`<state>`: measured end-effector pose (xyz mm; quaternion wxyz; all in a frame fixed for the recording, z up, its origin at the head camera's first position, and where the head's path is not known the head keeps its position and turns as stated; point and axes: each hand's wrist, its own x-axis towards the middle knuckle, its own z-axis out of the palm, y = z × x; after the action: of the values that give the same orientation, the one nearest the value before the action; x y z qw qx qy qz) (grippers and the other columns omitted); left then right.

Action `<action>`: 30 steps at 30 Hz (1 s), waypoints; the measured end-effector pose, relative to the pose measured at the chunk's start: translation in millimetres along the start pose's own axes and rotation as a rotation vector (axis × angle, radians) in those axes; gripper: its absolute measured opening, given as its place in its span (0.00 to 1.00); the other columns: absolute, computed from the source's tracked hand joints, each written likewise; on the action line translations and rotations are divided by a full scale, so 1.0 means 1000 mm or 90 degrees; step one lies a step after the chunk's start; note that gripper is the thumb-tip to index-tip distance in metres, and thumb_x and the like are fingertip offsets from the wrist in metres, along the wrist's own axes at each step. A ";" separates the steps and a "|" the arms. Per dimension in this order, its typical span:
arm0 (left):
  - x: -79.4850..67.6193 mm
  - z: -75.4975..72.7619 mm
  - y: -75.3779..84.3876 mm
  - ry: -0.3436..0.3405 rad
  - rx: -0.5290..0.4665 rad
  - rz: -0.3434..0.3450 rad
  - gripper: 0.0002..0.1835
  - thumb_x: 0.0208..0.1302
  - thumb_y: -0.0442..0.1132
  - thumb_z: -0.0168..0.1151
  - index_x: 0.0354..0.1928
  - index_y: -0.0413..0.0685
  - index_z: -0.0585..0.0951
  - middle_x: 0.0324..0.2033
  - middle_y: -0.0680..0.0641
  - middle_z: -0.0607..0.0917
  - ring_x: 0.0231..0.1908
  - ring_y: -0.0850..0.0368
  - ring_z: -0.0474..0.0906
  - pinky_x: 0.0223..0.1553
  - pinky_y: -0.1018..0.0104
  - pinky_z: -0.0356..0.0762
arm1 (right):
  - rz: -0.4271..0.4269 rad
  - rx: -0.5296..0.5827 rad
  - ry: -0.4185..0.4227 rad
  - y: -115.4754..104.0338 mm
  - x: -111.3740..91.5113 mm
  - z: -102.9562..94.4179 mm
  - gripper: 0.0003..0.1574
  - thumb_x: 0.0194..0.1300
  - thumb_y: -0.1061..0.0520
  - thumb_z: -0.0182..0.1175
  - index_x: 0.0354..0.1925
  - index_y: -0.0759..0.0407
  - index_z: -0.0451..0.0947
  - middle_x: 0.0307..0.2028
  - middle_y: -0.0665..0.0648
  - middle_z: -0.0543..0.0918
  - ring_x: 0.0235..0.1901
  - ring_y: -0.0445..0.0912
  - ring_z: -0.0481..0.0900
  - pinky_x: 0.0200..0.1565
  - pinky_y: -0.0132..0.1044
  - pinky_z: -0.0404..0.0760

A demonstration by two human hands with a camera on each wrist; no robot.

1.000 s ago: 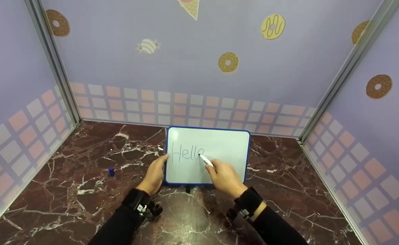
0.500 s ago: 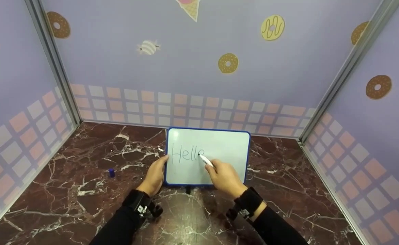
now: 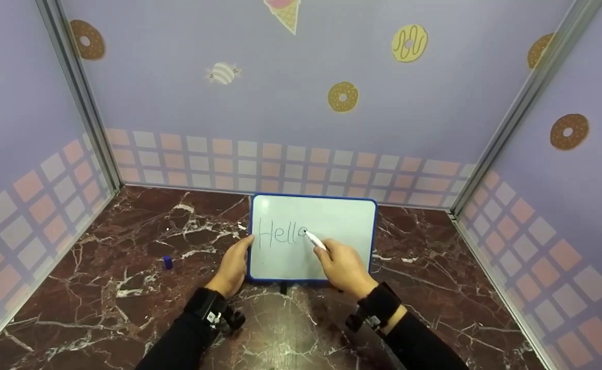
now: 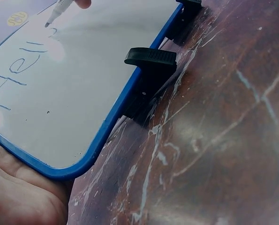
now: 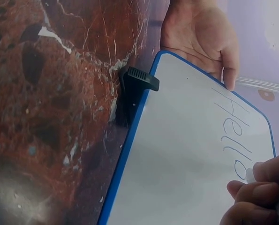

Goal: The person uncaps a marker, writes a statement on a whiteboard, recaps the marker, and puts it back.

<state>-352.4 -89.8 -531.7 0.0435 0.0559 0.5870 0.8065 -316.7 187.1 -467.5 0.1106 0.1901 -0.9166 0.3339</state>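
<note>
A small whiteboard [image 3: 337, 221] with a blue frame leans back on the table, "Hello" written on it in thin dark strokes. My left hand [image 3: 231, 264] holds the board's left edge, thumb at the frame and the other fingers mostly hidden behind. Between thumb and fingers my right hand [image 3: 346, 267] pinches a white marker [image 3: 315, 240]. Its dark tip is right at the upper part of the letter "o". In the left wrist view the marker [image 4: 59, 10] shows beside the last letters. Black feet [image 4: 151, 58] clip over the board's lower edge.
A blue marker cap [image 3: 168, 262] stands on the dark red marbled table [image 3: 100, 308], left of the left hand. Lilac panels [image 3: 280, 103] printed with sweets enclose the table at the back and both sides, with grey metal posts [image 3: 82, 97] at the corners.
My right hand and the marker have shifted slightly right, the tip moving from the left of the "o" to its upper part. The left hand and board have stayed in place.
</note>
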 end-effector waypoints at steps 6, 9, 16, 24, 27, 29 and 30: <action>0.000 0.000 -0.001 0.001 0.010 0.007 0.28 0.90 0.47 0.42 0.70 0.28 0.77 0.56 0.36 0.88 0.53 0.46 0.87 0.55 0.54 0.87 | 0.015 -0.001 0.002 0.001 0.000 -0.004 0.13 0.87 0.53 0.59 0.48 0.60 0.84 0.22 0.44 0.69 0.18 0.39 0.64 0.22 0.33 0.63; 0.000 0.000 -0.001 0.000 0.000 0.011 0.28 0.90 0.47 0.43 0.69 0.27 0.77 0.55 0.37 0.88 0.53 0.46 0.87 0.55 0.54 0.86 | 0.010 -0.008 0.011 0.002 0.000 -0.005 0.12 0.86 0.53 0.59 0.47 0.60 0.84 0.22 0.44 0.69 0.19 0.39 0.65 0.23 0.34 0.64; 0.000 0.001 0.000 -0.002 -0.013 0.016 0.27 0.90 0.46 0.43 0.67 0.27 0.78 0.52 0.37 0.89 0.51 0.48 0.87 0.54 0.55 0.87 | 0.010 -0.011 0.028 0.006 -0.001 -0.012 0.13 0.86 0.53 0.60 0.48 0.61 0.85 0.22 0.45 0.70 0.19 0.39 0.65 0.23 0.35 0.63; 0.001 0.001 -0.001 0.008 -0.007 0.020 0.27 0.90 0.45 0.43 0.68 0.26 0.77 0.54 0.37 0.89 0.52 0.49 0.86 0.56 0.58 0.86 | 0.020 -0.028 0.038 0.010 -0.002 -0.016 0.12 0.86 0.54 0.61 0.47 0.61 0.85 0.23 0.45 0.70 0.21 0.40 0.66 0.25 0.36 0.65; 0.001 0.001 -0.001 0.009 -0.006 0.019 0.27 0.90 0.45 0.43 0.69 0.26 0.77 0.56 0.37 0.89 0.53 0.49 0.86 0.56 0.57 0.86 | 0.018 -0.034 0.042 0.010 -0.002 -0.018 0.12 0.85 0.54 0.61 0.46 0.60 0.85 0.23 0.45 0.70 0.21 0.41 0.66 0.25 0.37 0.65; 0.001 0.002 -0.001 0.007 -0.006 0.019 0.27 0.91 0.45 0.43 0.69 0.26 0.77 0.56 0.37 0.89 0.53 0.49 0.86 0.56 0.58 0.86 | 0.012 -0.038 0.045 0.010 -0.002 -0.018 0.12 0.85 0.54 0.61 0.46 0.61 0.85 0.23 0.45 0.70 0.21 0.41 0.66 0.25 0.37 0.66; 0.001 0.002 -0.001 0.003 -0.011 0.016 0.27 0.91 0.45 0.43 0.68 0.26 0.77 0.55 0.37 0.89 0.53 0.49 0.86 0.56 0.58 0.86 | 0.012 -0.039 0.046 0.010 -0.002 -0.018 0.12 0.85 0.54 0.61 0.45 0.60 0.84 0.23 0.45 0.70 0.21 0.41 0.67 0.25 0.37 0.66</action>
<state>-353.1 -87.9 -531.9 0.0321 0.0611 0.5797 0.8119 -317.6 206.8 -460.5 0.1463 0.1656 -0.9237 0.3130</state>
